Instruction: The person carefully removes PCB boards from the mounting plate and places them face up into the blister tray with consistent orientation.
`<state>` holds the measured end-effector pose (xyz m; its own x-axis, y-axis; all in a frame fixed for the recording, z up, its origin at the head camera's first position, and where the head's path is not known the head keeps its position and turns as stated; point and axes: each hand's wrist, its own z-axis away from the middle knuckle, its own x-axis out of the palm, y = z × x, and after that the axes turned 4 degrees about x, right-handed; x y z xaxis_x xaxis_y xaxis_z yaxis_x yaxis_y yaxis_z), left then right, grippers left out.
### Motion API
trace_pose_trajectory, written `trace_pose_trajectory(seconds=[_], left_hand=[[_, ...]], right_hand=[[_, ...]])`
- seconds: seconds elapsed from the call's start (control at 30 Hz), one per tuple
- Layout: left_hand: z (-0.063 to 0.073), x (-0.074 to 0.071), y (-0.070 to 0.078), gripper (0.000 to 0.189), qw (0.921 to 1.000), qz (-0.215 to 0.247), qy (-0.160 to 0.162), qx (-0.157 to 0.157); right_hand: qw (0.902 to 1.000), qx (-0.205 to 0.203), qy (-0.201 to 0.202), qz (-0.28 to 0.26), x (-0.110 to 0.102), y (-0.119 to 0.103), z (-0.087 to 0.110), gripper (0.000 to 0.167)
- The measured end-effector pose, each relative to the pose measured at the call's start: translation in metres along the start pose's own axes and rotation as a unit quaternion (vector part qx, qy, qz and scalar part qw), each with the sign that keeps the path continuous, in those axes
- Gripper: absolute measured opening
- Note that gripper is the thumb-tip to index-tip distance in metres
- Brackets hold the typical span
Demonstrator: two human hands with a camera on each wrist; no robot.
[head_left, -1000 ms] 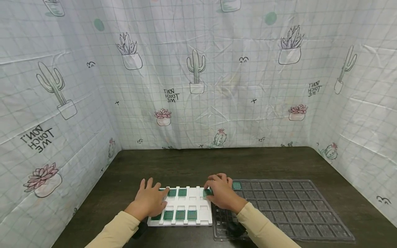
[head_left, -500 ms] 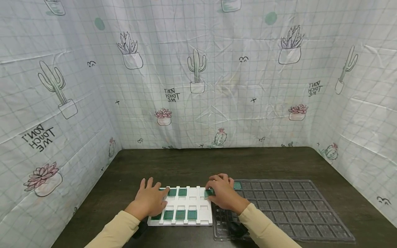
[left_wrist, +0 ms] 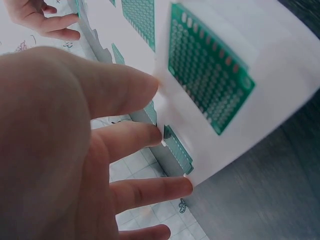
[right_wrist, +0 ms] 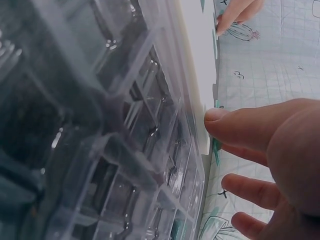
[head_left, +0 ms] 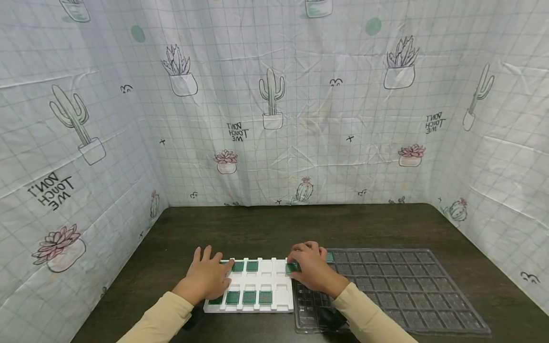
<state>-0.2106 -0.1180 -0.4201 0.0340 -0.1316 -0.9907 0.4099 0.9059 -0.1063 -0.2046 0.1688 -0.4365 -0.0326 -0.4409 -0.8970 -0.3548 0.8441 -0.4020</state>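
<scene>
A white slotted tray (head_left: 257,286) holds several green perforated circuit boards (head_left: 249,297) in two rows. At its left end my left hand (head_left: 207,278) rests with fingers spread, thumb (left_wrist: 125,90) on the top face and fingertips along the far edge, beside a seated board (left_wrist: 210,70). My right hand (head_left: 315,269) pinches another green circuit board (head_left: 291,268) between thumb and fingers, over the far right corner slot of the white tray. In the right wrist view that board (right_wrist: 216,150) shows edge-on behind the thumb (right_wrist: 235,122).
Right of the white tray lies a clear plastic tray (head_left: 394,286) with many compartments; one green board (head_left: 330,257) sits in its far left corner. Both stand on a dark wooden table (head_left: 274,228). A patterned cloth (head_left: 274,157) hangs at the back and sides.
My right hand has shifted slightly to the right, carrying the pinched circuit board with it along the tray's far right corner. My left hand has stayed in place.
</scene>
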Motion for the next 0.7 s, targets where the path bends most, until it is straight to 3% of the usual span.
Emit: trace_pose_trajectory(seconds=[0.7], left_hand=[[0.003, -0.002, 0.0008, 0.05, 1.0, 0.003, 0.001, 0.005]], right_hand=[[1.0, 0.006, 0.002, -0.001, -0.0016, 0.008, 0.0071, 0.02]])
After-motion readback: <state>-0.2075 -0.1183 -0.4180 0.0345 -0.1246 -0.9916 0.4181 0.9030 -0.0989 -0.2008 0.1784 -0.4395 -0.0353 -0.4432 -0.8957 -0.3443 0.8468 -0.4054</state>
